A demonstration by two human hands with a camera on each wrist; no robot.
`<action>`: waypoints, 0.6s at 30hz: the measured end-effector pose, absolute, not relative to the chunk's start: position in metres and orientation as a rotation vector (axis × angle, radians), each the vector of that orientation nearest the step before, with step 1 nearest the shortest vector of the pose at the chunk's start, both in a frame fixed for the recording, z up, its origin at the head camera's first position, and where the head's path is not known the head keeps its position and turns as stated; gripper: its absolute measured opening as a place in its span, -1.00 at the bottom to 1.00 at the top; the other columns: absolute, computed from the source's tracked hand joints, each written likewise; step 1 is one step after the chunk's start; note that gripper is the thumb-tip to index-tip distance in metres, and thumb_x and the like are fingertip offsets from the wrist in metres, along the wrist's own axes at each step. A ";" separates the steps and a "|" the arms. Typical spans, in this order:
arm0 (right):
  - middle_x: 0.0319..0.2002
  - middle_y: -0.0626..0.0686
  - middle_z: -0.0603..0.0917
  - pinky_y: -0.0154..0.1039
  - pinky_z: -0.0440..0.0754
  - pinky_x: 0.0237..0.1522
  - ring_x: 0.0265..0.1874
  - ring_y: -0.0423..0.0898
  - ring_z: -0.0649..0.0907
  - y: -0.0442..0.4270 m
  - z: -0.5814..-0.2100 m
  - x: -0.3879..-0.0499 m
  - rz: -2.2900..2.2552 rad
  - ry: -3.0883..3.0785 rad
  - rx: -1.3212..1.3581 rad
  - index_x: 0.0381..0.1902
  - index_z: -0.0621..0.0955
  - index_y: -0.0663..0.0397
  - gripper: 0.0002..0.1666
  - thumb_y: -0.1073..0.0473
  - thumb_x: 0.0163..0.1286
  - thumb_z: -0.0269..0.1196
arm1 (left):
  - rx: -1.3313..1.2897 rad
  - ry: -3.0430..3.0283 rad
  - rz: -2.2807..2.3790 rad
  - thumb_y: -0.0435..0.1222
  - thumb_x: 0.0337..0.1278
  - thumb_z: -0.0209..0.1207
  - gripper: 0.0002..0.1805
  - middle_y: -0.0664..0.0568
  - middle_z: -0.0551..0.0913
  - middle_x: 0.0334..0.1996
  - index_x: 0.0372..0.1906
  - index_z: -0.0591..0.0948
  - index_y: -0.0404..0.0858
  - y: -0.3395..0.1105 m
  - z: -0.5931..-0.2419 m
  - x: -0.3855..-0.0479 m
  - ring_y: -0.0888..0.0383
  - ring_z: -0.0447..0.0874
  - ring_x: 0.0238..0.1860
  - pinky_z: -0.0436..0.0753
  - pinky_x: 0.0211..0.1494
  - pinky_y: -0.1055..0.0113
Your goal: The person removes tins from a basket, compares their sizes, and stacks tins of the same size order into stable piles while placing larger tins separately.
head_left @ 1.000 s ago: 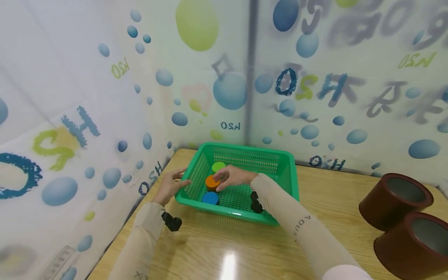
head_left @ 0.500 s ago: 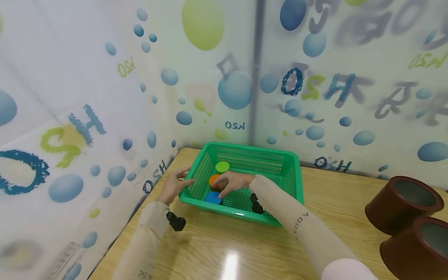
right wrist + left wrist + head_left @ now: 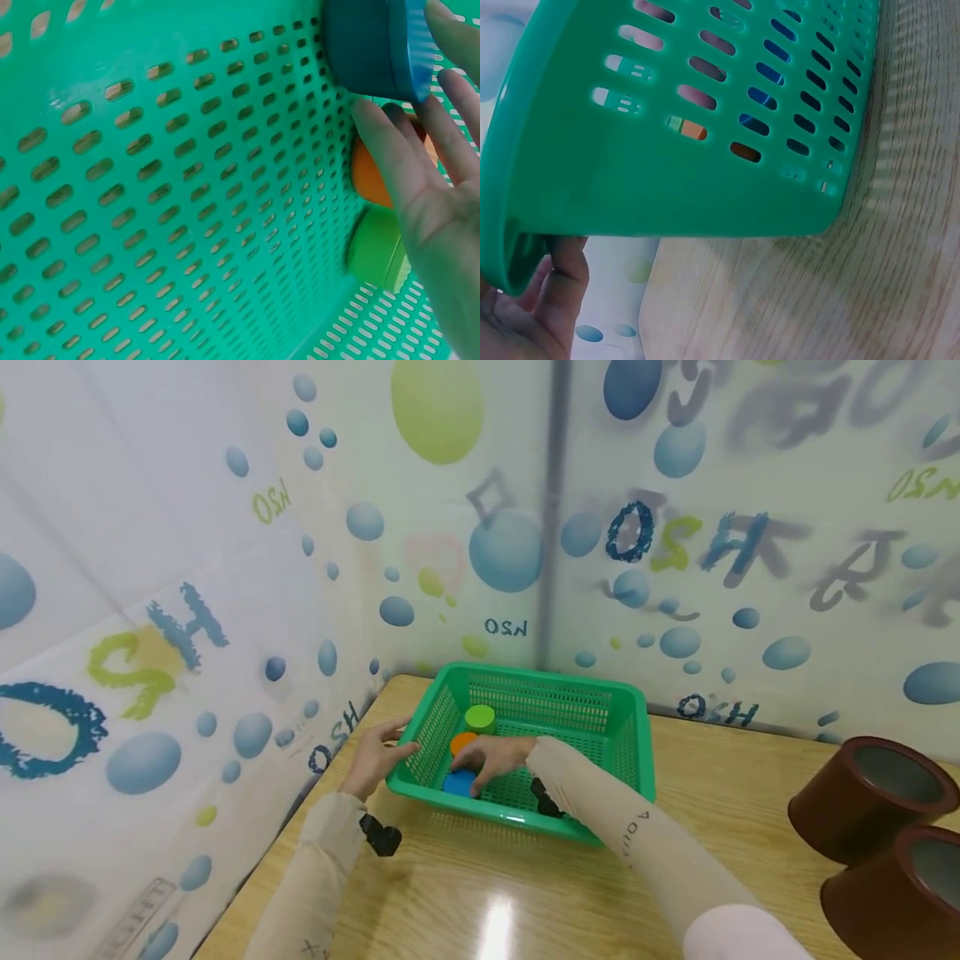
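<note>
A green perforated plastic basket (image 3: 562, 824) stands on the wooden table. Inside along its left side are a green round container (image 3: 480, 719), an orange one (image 3: 465, 742) and a blue one (image 3: 457, 782). With thumb and fingers, my left hand (image 3: 372, 758) grips the basket's left rim; in the left wrist view that hand (image 3: 536, 319) shows at the corner under the rim. My right hand (image 3: 495, 757) reaches into the basket, its thumb and fingers spanning the blue container's top. In the right wrist view, fingertips meet the edge of the blue lid (image 3: 411, 49); the hand partly hides the orange container (image 3: 371, 171).
Two dark brown cylinders (image 3: 843, 810) with grey tops stand at the table's right. A patterned curtain or wall covering (image 3: 675, 568) rises behind and left of the wooden table (image 3: 420, 893). A small black wrist camera (image 3: 381, 837) sits at each sleeve.
My right hand has shifted from the orange container toward the front of the basket, onto the blue one. My left hand stays on the rim. The head view has turned slightly left.
</note>
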State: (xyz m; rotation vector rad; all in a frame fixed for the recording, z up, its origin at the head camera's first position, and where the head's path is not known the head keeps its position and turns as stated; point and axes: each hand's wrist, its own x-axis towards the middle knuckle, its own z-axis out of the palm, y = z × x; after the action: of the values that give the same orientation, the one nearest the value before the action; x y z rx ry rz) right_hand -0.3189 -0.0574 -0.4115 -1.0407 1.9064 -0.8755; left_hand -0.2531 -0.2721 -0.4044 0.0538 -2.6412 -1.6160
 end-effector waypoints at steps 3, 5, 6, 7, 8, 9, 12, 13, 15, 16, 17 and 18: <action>0.16 0.12 0.39 -0.22 0.32 0.13 0.14 -0.06 0.37 -0.058 -0.413 -0.319 -0.836 1.915 -1.077 0.19 0.34 0.28 -0.31 0.38 0.07 0.28 | 0.058 -2.642 -1.606 -0.40 -0.03 0.21 -0.41 -0.20 0.46 0.02 0.21 0.37 -0.24 -0.272 -0.404 -0.253 -0.03 0.52 -0.21 0.60 -0.31 0.27; 0.18 0.11 0.36 -0.23 0.31 0.14 0.16 -0.06 0.35 -0.059 -0.414 -0.319 -0.812 1.926 -1.099 0.21 0.32 0.26 -0.29 0.37 0.07 0.28 | 0.055 -2.650 -1.589 -0.39 -0.02 0.21 -0.41 -0.20 0.45 0.03 0.21 0.37 -0.25 -0.272 -0.403 -0.252 -0.03 0.51 -0.18 0.59 -0.29 0.27; 0.19 0.11 0.35 -0.23 0.30 0.15 0.17 -0.06 0.33 -0.059 -0.414 -0.319 -0.811 1.923 -1.102 0.22 0.31 0.26 -0.29 0.37 0.08 0.28 | 0.049 -2.656 -1.578 -0.38 -0.02 0.21 -0.41 -0.21 0.45 0.04 0.21 0.36 -0.26 -0.272 -0.403 -0.252 -0.03 0.51 -0.16 0.59 -0.27 0.27; 0.20 0.11 0.34 -0.23 0.30 0.15 0.18 -0.06 0.33 -0.060 -0.414 -0.319 -0.806 1.926 -1.109 0.22 0.31 0.26 -0.29 0.37 0.08 0.28 | 0.048 -2.656 -1.573 -0.38 -0.02 0.22 -0.41 -0.20 0.44 0.05 0.21 0.37 -0.26 -0.271 -0.403 -0.252 -0.04 0.50 -0.14 0.58 -0.26 0.27; 0.20 0.11 0.34 -0.24 0.30 0.15 0.18 -0.06 0.32 -0.060 -0.415 -0.319 -0.797 1.930 -1.116 0.22 0.31 0.25 -0.29 0.37 0.09 0.27 | 0.044 -2.656 -1.569 -0.37 -0.02 0.22 -0.41 -0.20 0.44 0.05 0.20 0.37 -0.26 -0.271 -0.403 -0.252 -0.04 0.49 -0.13 0.58 -0.25 0.26; 0.20 0.11 0.34 -0.25 0.30 0.14 0.19 -0.06 0.31 -0.061 -0.415 -0.319 -0.795 1.934 -1.119 0.22 0.31 0.24 -0.29 0.37 0.09 0.27 | 0.041 -2.658 -1.568 -0.37 -0.01 0.21 -0.41 -0.20 0.43 0.06 0.20 0.37 -0.27 -0.271 -0.403 -0.252 -0.05 0.48 -0.11 0.58 -0.24 0.25; 0.20 0.09 0.34 -0.29 0.32 0.13 0.19 -0.07 0.31 -0.063 -0.416 -0.318 -0.781 1.952 -1.114 0.21 0.34 0.22 -0.31 0.37 0.08 0.27 | 0.034 -2.657 -1.570 -0.37 -0.01 0.21 -0.42 -0.20 0.42 0.07 0.20 0.37 -0.27 -0.271 -0.403 -0.252 -0.06 0.47 -0.08 0.57 -0.22 0.24; 0.20 0.07 0.35 -0.30 0.32 0.12 0.19 -0.08 0.31 -0.063 -0.416 -0.318 -0.770 1.962 -1.114 0.21 0.34 0.20 -0.31 0.37 0.08 0.28 | 0.038 -2.656 -1.574 -0.37 -0.01 0.21 -0.42 -0.19 0.43 0.07 0.20 0.38 -0.27 -0.271 -0.403 -0.253 -0.05 0.47 -0.08 0.57 -0.22 0.23; 0.20 0.05 0.34 -0.31 0.31 0.13 0.19 -0.10 0.30 -0.064 -0.416 -0.317 -0.755 1.974 -1.109 0.21 0.35 0.18 -0.31 0.37 0.07 0.28 | 0.031 -2.658 -1.568 -0.37 -0.01 0.21 -0.42 -0.18 0.42 0.09 0.20 0.37 -0.27 -0.271 -0.403 -0.253 -0.05 0.46 -0.07 0.56 -0.20 0.23; 0.20 0.04 0.34 -0.31 0.31 0.13 0.20 -0.11 0.30 -0.065 -0.416 -0.317 -0.748 1.979 -1.107 0.21 0.35 0.18 -0.31 0.38 0.07 0.28 | 0.033 -2.655 -1.568 -0.37 -0.01 0.21 -0.42 -0.17 0.42 0.09 0.20 0.38 -0.27 -0.271 -0.403 -0.253 -0.04 0.46 -0.07 0.56 -0.20 0.23; 0.21 0.03 0.34 -0.31 0.30 0.14 0.20 -0.11 0.29 -0.065 -0.416 -0.316 -0.738 1.984 -1.106 0.21 0.35 0.17 -0.30 0.38 0.07 0.28 | 0.035 -2.653 -1.568 -0.38 -0.02 0.21 -0.42 -0.17 0.42 0.09 0.20 0.38 -0.27 -0.272 -0.404 -0.253 -0.04 0.46 -0.07 0.56 -0.20 0.23; 0.21 0.02 0.34 -0.30 0.30 0.14 0.20 -0.12 0.29 -0.065 -0.416 -0.316 -0.732 1.989 -1.105 0.21 0.35 0.16 -0.30 0.38 0.07 0.28 | 0.037 -2.654 -1.572 -0.38 -0.02 0.21 -0.42 -0.16 0.43 0.08 0.20 0.38 -0.26 -0.272 -0.404 -0.253 -0.04 0.46 -0.08 0.56 -0.21 0.23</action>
State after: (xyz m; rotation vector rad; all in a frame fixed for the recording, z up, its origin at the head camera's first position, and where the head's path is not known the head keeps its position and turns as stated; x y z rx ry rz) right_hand -0.3160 -0.0651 -0.4160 -1.1051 1.9894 -0.7318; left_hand -0.2530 -0.2716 -0.4037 0.0374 -2.6536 -1.5724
